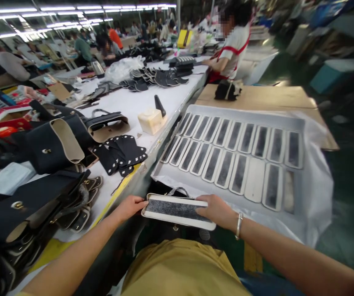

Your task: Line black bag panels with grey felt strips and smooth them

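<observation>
A long cream panel with a dark grey middle [177, 210] is held flat above my lap between both hands. My left hand [129, 206] grips its left end with fingers closed on the edge. My right hand [217, 211] presses on its right end, fingers curled over the top; a bracelet sits on that wrist. Under the panel a dark bag with a metal handle [177, 191] shows in part. Just beyond lies a white sheet [315, 193] carrying two rows of several like panels [232, 152].
On the long white table [127, 105] at the left lie dark handbags [50, 144], studded black pieces [119, 154], a cream block with a black tool [152, 119] and stacks of dark cut parts. A person in a white shirt [234, 47] works at the far end. Brown boards [266, 96] lie behind the sheet.
</observation>
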Motion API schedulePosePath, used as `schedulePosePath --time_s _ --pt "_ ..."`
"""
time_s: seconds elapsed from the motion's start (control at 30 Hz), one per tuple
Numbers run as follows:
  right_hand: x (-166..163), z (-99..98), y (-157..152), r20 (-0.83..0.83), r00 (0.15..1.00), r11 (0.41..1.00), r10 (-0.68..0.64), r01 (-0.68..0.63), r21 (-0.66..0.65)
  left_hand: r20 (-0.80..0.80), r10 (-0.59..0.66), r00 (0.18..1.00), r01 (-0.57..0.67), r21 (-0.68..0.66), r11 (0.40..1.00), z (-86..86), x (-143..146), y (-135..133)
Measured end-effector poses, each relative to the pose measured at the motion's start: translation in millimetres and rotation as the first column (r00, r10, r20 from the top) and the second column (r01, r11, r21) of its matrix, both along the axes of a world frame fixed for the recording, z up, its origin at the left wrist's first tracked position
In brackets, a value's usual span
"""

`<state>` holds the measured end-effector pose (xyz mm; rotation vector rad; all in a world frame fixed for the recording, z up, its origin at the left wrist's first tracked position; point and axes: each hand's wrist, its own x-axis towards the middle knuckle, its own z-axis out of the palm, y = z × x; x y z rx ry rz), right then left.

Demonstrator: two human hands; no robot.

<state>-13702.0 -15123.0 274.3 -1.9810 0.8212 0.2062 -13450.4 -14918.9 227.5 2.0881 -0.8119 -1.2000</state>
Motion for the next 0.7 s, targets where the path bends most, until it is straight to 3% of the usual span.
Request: schedulePosePath --time_s 0.07,0.13,0.2,0.27,0.33,0.4,0.5,0.6,0.7 --pt "-1.3 0.1 1.0 0.01 1.0 1.0 -0.025 0.025 -0.002 0.354 -0.062 0.933 0.094 -0.072 0.993 8.9 -14.7 -3.0" --pt "-2.3 -1.6 1.7 0.025 0.999 0.999 -0.045 0.045 0.002 0.672 -0.043 0.739 0.251 -0.216 0.943 16.3 -41.5 -9.9" --pt "-2.9 -3.9 2.5 0.047 0.997 0.998 -0.066 0.065 0.019 0.802 -0.125 0.583 0.533 -0.262 0.805 18.9 -74.8 -20.8" --pt "-3.6 -4.7 2.9 0.064 0.993 0.993 -0.096 0.091 0.076 0.848 -0.283 0.449 0.73 -0.165 0.663 16.7 -104.8 -32.7" --pt "-6.1 -2.5 1.7 0.06 0.989 0.972 -0.134 0.12 0.201 0.847 -0.386 0.367 0.775 -0.049 0.63 12.0 -124.0 -40.7" --pt "-12.3 2.4 -1.7 0.047 0.981 0.918 -0.19 0.16 0.364 0.839 -0.421 0.344 0.755 0.019 0.655 7.1 -131.2 -42.7" --pt "-29.1 9.4 -8.8 0.019 0.937 0.788 -0.348 0.282 0.547 0.841 -0.418 0.342 0.742 0.031 0.67 2.5 -129.9 -39.2" --pt "-47.1 6.6 -12.8 -0.061 0.87 0.678 -0.488 0.423 0.602 0.853 -0.398 0.339 0.735 0.024 0.678 2.1 -128.1 -37.8" --pt "-54.4 -9.2 -12.0 -0.142 0.866 0.676 -0.48 0.468 0.57 0.864 -0.384 0.325 0.74 0.021 0.673 4.0 -129.5 -40.1"
